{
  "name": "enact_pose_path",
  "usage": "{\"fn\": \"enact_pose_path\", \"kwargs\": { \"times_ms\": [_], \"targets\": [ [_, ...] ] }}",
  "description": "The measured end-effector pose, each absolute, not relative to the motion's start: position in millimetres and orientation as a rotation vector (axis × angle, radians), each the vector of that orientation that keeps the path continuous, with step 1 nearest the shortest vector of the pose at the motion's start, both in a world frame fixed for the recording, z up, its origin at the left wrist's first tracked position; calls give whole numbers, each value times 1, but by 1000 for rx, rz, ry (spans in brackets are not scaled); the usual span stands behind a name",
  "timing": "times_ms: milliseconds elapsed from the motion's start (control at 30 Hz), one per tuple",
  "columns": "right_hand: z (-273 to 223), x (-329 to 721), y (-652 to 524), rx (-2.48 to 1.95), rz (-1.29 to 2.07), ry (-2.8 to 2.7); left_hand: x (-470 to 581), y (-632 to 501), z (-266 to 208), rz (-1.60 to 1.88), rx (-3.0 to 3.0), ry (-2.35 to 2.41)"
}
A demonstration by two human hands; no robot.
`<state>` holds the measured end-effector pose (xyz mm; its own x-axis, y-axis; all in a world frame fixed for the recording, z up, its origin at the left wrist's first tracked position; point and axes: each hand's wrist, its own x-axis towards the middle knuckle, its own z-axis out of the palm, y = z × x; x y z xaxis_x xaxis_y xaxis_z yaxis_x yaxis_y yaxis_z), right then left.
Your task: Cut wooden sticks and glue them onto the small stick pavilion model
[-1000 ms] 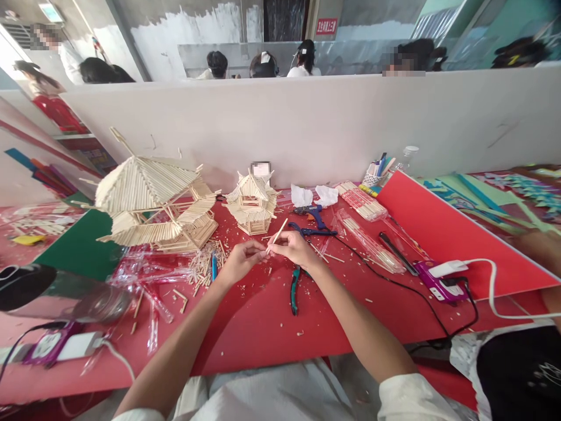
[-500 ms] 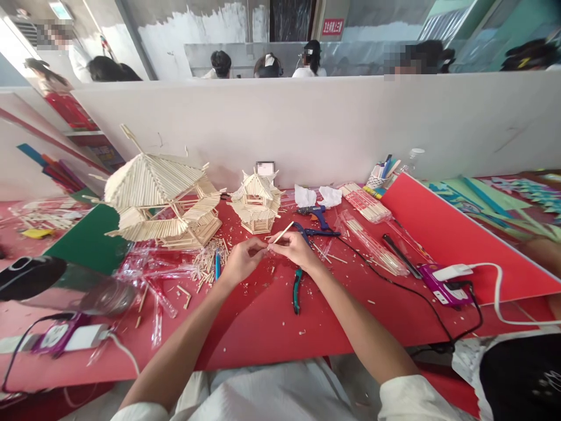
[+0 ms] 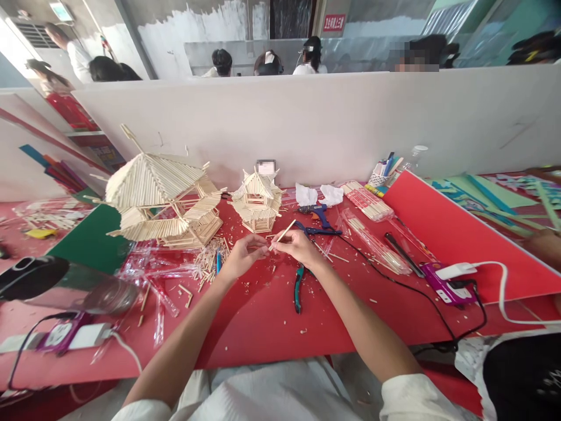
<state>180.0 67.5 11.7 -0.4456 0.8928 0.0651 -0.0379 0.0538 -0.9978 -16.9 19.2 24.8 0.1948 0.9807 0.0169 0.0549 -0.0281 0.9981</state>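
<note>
My right hand (image 3: 298, 245) pinches a thin wooden stick (image 3: 284, 232), which slants up to the right above the table. Close to the stick's lower end is my left hand (image 3: 245, 254), its fingers curved and the thumb a little apart from them. I see nothing plainly held in it. Just beyond my hands stands a small stick-built pavilion (image 3: 258, 204) with tiered roofs. A larger stick pavilion (image 3: 158, 193) is to its left. Teal-handled pliers (image 3: 298, 289) lie below my right hand. Behind that hand are a blue glue gun (image 3: 319, 215) and a blue-handled tool (image 3: 322, 231).
Cut stick pieces (image 3: 209, 260) and a blue pen (image 3: 218, 261) lie left of my hands. Bagged sticks (image 3: 377, 242), a black cable and a purple power strip (image 3: 449, 283) are on the right. A clear bottle (image 3: 87, 286) lies at left. A white partition (image 3: 315, 123) closes the back.
My left fingers have parted slightly from the lower end of the stick. My right hand still holds the stick in nearly the same place. The view has shifted a little.
</note>
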Motion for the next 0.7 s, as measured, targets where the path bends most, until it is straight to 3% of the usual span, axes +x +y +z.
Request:
{"fn": "enact_pose_path", "kwargs": {
  "times_ms": [700],
  "targets": [
    [16, 177, 62, -859, 1447, -1608, -14, 20, 17, 1029, 1269, 1095]
  ]
}}
